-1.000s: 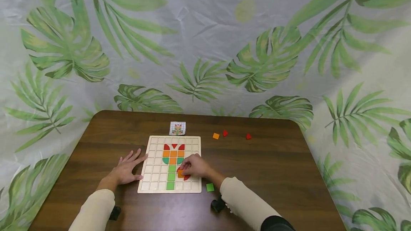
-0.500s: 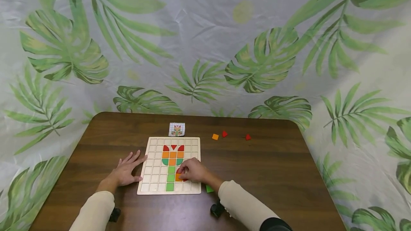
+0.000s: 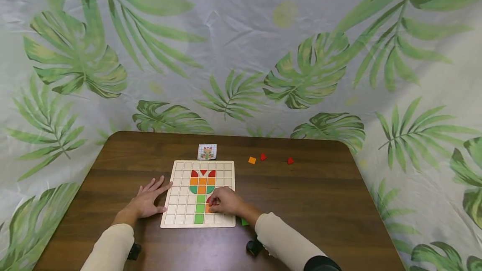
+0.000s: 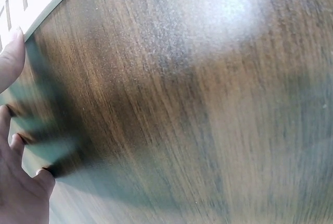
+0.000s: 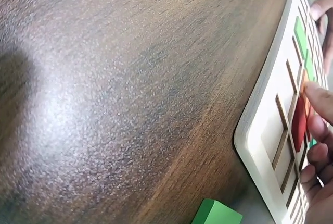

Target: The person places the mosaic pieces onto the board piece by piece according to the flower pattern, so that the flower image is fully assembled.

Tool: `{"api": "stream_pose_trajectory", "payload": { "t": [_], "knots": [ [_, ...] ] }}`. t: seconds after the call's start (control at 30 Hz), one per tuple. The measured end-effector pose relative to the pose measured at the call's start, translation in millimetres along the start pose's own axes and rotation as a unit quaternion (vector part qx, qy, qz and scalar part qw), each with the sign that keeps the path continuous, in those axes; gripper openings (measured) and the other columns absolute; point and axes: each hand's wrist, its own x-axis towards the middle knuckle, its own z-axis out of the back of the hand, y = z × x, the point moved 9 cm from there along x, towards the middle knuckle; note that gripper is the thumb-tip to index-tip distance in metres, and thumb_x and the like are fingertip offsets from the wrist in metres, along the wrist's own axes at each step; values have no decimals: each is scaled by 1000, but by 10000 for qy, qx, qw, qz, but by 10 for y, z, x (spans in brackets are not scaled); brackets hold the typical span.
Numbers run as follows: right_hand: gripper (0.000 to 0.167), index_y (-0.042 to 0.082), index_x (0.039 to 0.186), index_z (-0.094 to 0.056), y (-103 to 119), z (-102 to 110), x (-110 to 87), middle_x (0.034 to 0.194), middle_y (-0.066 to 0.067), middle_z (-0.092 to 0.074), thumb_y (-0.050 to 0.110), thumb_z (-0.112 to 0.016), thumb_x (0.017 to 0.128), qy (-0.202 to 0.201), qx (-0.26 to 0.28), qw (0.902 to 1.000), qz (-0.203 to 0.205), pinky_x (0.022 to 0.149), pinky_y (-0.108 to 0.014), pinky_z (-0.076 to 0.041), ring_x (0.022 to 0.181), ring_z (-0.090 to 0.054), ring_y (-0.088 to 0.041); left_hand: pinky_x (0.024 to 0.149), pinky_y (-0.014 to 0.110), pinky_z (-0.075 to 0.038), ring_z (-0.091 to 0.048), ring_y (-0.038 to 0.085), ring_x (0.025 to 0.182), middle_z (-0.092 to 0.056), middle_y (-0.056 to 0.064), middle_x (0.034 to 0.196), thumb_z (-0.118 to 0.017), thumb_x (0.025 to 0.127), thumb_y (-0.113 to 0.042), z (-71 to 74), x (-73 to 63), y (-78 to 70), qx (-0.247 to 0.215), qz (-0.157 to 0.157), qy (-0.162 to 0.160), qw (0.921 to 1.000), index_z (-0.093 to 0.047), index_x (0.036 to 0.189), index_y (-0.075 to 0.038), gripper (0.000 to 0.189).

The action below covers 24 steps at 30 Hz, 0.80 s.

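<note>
A wooden grid board [image 3: 177, 199] lies on the table with red, orange and green tiles in its cells. My left hand [image 3: 148, 199] rests at the board's left edge, fingers spread; in the left wrist view its thumb [image 4: 13, 60] touches the rim. Over the board's lower right part is my right hand [image 3: 225, 200], its fingers curled and thumb on an orange square tile [image 3: 207, 208] beside the green column [image 3: 200, 208]. A red tile [image 5: 298, 125] lies close by that thumb in the right wrist view. The fingers partly hide these tiles.
A small pattern card [image 3: 207, 152] lies behind the board. Farther right are a loose orange square [image 3: 252, 160] and two red pieces, one red piece [image 3: 263, 157] nearer the square. A green block [image 5: 217, 213] lies by the board's right edge, partly under the right forearm.
My right hand has brought the orange square tile slightly left and down against the green column, level in the grid. The left hand has kept its place at the board's edge.
</note>
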Motion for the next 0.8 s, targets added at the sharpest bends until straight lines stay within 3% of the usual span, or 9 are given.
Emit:
{"api": "stream_pose_trajectory", "payload": {
  "t": [0.23, 0.53, 0.8],
  "knots": [
    [11, 12, 77, -71, -81, 164, -127, 72, 6, -60, 18, -80, 79, -40, 418, 9991, -62, 61, -15, -37, 65, -46, -2, 102, 75, -9, -15, 52, 139, -21, 25, 155, -76, 78, -37, -7, 1, 0, -26, -10, -14, 10000, -38, 148, -13, 84],
    [13, 8, 79, -70, -390, 367, -427, 66, 11, -55, 11, -82, 76, 528, 874, 9945, -226, 56, -15, -39, 60, -45, 1, 102, 76, -8, -13, 52, 139, -20, 25, 155, -76, 78, -36, 14, -12, -6, -76, 5, -11, 10000, -38, 148, -13, 83],
    [18, 13, 78, -71, -525, 302, -661, 72, 8, -57, 21, -86, 71, 1041, 395, 9935, -238, 61, -15, -42, 67, -48, 0, 101, 77, -9, -15, 53, 138, -21, 26, 154, -76, 78, -36, 18, -11, -29, -39, -101, -58, 9999, -39, 147, -12, 82]
  ]
}}
